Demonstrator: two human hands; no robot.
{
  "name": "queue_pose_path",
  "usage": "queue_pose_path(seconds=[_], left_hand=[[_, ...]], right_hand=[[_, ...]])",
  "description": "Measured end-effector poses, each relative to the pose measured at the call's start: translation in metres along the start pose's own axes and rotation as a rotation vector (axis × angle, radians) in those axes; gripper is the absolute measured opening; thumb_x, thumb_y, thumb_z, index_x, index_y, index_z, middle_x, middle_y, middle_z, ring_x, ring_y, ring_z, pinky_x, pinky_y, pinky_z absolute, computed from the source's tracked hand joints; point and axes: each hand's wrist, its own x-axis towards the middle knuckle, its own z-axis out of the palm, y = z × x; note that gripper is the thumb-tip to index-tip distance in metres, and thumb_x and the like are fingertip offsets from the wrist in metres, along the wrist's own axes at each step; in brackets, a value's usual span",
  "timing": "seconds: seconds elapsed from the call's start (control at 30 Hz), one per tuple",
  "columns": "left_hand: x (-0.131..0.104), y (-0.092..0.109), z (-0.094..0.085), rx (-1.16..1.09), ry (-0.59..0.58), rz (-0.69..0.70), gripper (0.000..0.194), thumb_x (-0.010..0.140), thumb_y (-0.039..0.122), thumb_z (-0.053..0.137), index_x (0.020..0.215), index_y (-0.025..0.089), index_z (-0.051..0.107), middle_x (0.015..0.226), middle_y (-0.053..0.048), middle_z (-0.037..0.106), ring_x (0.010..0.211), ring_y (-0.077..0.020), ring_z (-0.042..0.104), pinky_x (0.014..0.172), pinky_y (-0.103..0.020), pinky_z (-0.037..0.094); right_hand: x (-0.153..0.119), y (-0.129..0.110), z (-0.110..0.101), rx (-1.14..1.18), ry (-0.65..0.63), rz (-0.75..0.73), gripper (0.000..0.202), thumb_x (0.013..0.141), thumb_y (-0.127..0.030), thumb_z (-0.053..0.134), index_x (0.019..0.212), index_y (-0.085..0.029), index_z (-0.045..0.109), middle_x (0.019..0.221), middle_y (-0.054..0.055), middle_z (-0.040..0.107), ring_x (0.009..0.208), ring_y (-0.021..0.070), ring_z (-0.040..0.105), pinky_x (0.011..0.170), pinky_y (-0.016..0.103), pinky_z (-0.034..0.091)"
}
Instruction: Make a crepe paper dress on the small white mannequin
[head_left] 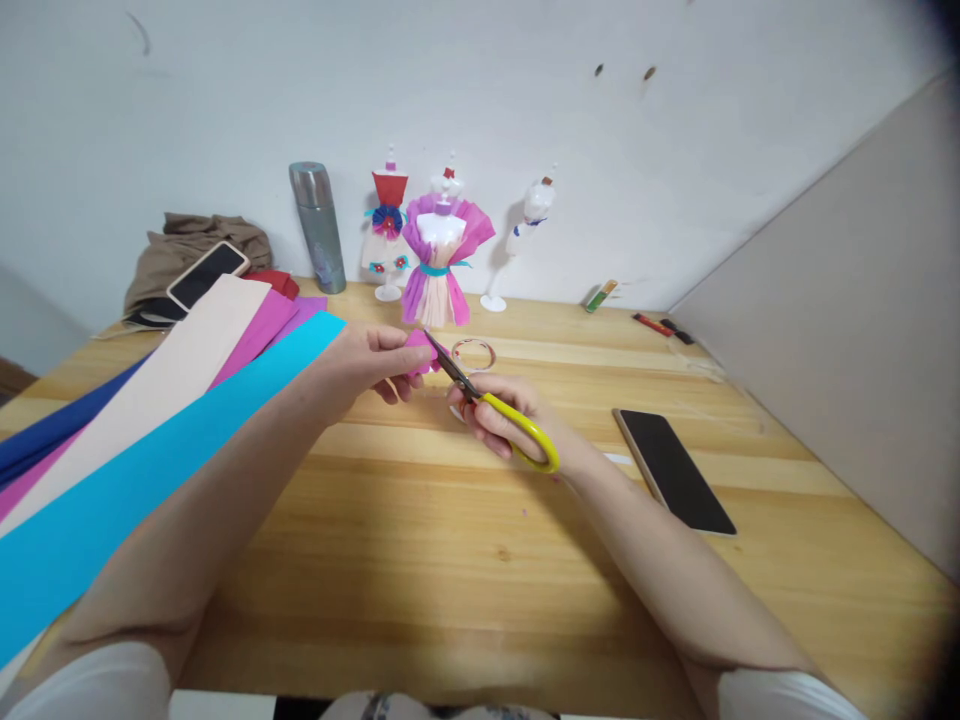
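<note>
Between the thumb and fingers of my left hand [379,365] is a small piece of pink paper [422,350]. My right hand [502,408] grips yellow-handled scissors [525,425], their dark blades pointing up and left against the right edge of the pink paper. Just behind the blades, a ring-shaped roll [474,353] lies on the table. Another small round item under my right hand's fingers is mostly hidden. Long strips of crepe paper, a bright blue one [172,440] on top, stretch beneath and beside my left forearm.
Small dress-form stands, one in a pink and purple paper dress [439,270], line the wall beside a grey bottle [319,230]. A phone [675,470] lies right on the wooden table [420,580]; another phone [208,275] rests on brown cloth [157,262] at the left.
</note>
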Motion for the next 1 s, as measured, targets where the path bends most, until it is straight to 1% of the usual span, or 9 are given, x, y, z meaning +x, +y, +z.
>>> queue_pose_path(seconds=[0.1,0.23,0.63,0.87,1.0], left_hand=[[0.0002,0.001,0.0023,-0.008,0.03,0.002,0.022,0.069,0.035,0.077,0.064,0.014,0.07,0.061,-0.002,0.066,0.053,-0.0104,0.061,0.049,-0.019,0.048],[0.0024,-0.0019,0.0023,-0.033,0.05,0.018,0.022,0.069,0.034,0.075,0.061,0.014,0.069,0.057,-0.002,0.066,0.05,-0.0101,0.06,0.049,-0.02,0.048],[0.0036,-0.002,0.0005,-0.054,0.042,0.013,0.02,0.064,0.031,0.074,0.055,0.015,0.066,0.053,-0.001,0.065,0.045,-0.0095,0.057,0.045,-0.019,0.044],[0.003,-0.0011,0.001,-0.091,0.033,-0.002,0.018,0.065,0.027,0.073,0.054,0.015,0.064,0.051,-0.001,0.063,0.043,-0.0092,0.056,0.044,-0.019,0.044],[0.002,0.0,0.0012,-0.089,0.031,0.001,0.018,0.065,0.027,0.073,0.054,0.015,0.065,0.051,-0.001,0.062,0.042,-0.0094,0.055,0.043,-0.019,0.044]], right_hand=[[0.0,0.0005,0.0,-0.007,0.001,-0.009,0.049,0.088,-0.064,0.068,0.1,-0.017,0.06,0.063,-0.008,0.046,0.041,0.0035,0.039,0.038,0.018,0.03],[-0.0005,0.0005,0.0005,-0.007,-0.007,-0.001,0.047,0.088,-0.061,0.069,0.101,-0.017,0.061,0.064,-0.008,0.048,0.04,0.0029,0.039,0.038,0.019,0.029],[-0.001,-0.0021,0.0025,-0.022,-0.005,0.002,0.047,0.087,-0.061,0.069,0.1,-0.016,0.061,0.063,-0.007,0.049,0.039,0.0029,0.038,0.038,0.02,0.027],[-0.0008,0.0001,0.0011,-0.015,-0.048,-0.02,0.049,0.089,-0.063,0.066,0.102,-0.016,0.06,0.062,-0.008,0.047,0.039,0.0027,0.037,0.039,0.019,0.027],[-0.0009,0.001,-0.0001,-0.031,-0.064,-0.043,0.045,0.09,-0.06,0.067,0.103,-0.017,0.061,0.062,-0.009,0.045,0.041,0.0035,0.038,0.04,0.019,0.028]])
